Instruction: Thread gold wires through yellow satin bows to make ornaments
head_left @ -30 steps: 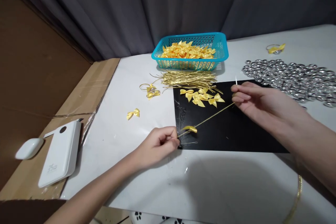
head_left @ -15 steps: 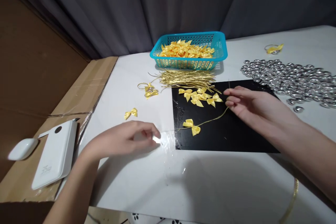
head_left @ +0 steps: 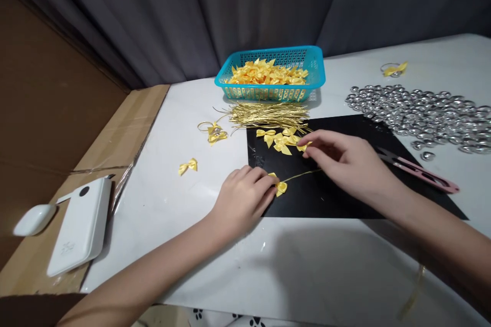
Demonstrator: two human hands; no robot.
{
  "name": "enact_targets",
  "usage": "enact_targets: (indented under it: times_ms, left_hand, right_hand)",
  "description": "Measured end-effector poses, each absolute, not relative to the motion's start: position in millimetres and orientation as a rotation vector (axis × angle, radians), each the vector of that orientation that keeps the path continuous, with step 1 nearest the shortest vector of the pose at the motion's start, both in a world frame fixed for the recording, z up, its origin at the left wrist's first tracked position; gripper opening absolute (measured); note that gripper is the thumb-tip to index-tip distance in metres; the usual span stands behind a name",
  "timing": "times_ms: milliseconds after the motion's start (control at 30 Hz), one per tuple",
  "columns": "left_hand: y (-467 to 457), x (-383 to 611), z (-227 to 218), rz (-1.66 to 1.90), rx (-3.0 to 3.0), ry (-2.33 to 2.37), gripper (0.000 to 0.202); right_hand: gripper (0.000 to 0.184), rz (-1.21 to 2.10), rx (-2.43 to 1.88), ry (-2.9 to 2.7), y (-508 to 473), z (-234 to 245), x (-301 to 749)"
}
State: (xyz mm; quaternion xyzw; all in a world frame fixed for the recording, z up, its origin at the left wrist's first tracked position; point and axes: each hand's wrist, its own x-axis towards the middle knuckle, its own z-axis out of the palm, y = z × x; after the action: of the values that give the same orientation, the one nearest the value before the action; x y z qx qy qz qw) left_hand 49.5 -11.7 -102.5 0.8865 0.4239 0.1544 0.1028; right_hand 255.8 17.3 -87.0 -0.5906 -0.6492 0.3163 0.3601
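My left hand (head_left: 245, 196) rests at the left edge of the black mat (head_left: 295, 207), its fingers closed on a yellow ribbon bow (head_left: 281, 187) that they partly cover. From that bow a thin gold cord (head_left: 301, 176) runs right and passes behind my right hand (head_left: 345, 163). The right thumb and index finger pinch another yellow bow (head_left: 305, 147) at the right end of a small group of loose bows (head_left: 282, 142) on the mat. Whether the right hand also holds the cord is hidden.
Behind the mat lie gold twist ties (head_left: 268, 114) and a blue basket (head_left: 318, 69) of bows. Silver heart beads (head_left: 422, 115) spread at the right, near pink-handled scissors (head_left: 425, 172). A single bow (head_left: 187, 166) and a white power bank (head_left: 80, 230) are at the left.
My left hand has moved right, from the cord's end onto the bow. My right hand has moved left to the loose bows, lowering the cord and uncovering the scissors.
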Motion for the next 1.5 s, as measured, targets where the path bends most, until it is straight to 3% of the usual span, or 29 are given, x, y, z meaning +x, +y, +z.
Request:
enact_targets:
  times_ms: [133,300,467,667,1067,1367,1500]
  left_hand:
    - [-9,50,-108,0.503,2.657,1.270,0.019]
    - [-7,51,-112,0.529,2.834,1.212,0.022]
    - [-4,49,-117,0.628,2.972,1.143,0.022]
    - [-6,47,-114,0.697,2.985,1.154,0.021]
    - [-7,42,-103,0.741,2.912,1.337,0.020]
    - [3,27,-88,0.424,2.599,1.366,0.021]
    - [4,25,-88,0.362,2.559,1.287,0.018]
  right_hand:
    - [0.026,0.563,-1.501,-2.070,15,-97,258]
    - [0.025,0.551,-1.496,-2.179,12,-100,256]
    - [0.021,0.984,-1.375,-2.077,8,-95,246]
    - [0.033,1.279,-1.441,-1.869,2,-95,234]
    - [0.025,1.030,-1.504,-1.760,6,-96,241]
    - [0.026,1.105,-1.448,-1.697,13,-90,250]
    - [0.022,0.981,-1.434,-1.834,13,-93,249]
